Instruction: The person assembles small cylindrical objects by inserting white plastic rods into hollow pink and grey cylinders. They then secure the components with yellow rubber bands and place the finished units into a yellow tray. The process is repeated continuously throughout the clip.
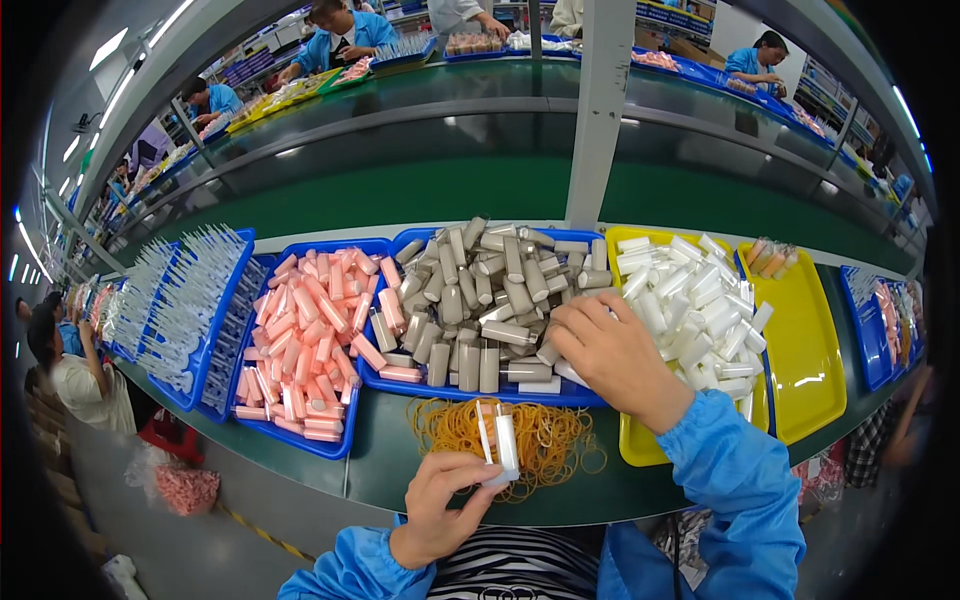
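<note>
Between the thumb and fingers of my left hand [445, 508] is a small bundle of slim pieces, with a glossy white cylinder [507, 445] upright on its right side. A thinner white piece and a pinkish one show beside the cylinder. My right hand [620, 360] reaches over the right end of a blue tray [480, 392] heaped with grey capped cylinders [470, 290]. Its fingers are bent down and closed around a grey cylinder [547, 353] at the fingertips; the thumb is mostly hidden. Below the bundle lies a pile of tan rubber bands [560, 437].
Pink cylinders [315, 320] fill a blue tray on the left, beside trays of clear thin pieces [190, 300]. White cylinders [700, 310] fill a yellow tray [640, 445]; another yellow tray [805, 350] stands further right. A metal post [600, 110] rises behind. Other people work beyond.
</note>
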Demonstrator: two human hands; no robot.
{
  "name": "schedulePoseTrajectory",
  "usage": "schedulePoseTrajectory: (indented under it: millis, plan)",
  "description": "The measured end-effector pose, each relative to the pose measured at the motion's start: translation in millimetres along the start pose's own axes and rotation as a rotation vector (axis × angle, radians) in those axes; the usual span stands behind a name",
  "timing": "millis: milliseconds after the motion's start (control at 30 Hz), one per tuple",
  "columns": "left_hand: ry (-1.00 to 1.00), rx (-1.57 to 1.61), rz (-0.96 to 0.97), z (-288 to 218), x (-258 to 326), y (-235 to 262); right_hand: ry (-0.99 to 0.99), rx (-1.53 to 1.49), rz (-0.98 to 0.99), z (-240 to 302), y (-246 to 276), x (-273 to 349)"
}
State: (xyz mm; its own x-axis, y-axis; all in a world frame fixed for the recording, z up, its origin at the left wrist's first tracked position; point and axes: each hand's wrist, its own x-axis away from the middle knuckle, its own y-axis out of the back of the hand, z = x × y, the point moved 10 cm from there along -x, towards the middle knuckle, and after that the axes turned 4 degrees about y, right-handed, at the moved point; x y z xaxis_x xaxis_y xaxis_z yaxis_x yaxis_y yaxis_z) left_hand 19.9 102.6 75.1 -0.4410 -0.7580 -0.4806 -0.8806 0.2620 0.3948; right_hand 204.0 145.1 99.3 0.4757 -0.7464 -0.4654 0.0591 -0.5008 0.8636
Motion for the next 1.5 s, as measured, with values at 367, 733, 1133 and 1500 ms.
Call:
schedulePoseTrajectory:
  millis: [367, 733, 1133, 1500]
  plan:
    - [-0.062, 0.038, 0.026, -21, -22, -5, -0.31, -0.902, -0.042, 38, 65, 24]
    - [-0.071, 0.136, 0.302, -39, -13, -17, -1.033, -1.736, -0.309, -12, -12, 77]
    - [-0.103, 0.127, 0.385, -46, -9, -33, -0.93, -1.461, -0.154, 3, -3, 79]
    - [-0.152, 0.07, 0.106, -31, 2, -21, -0.524, -1.052, -0.211, 58, 37, 65]
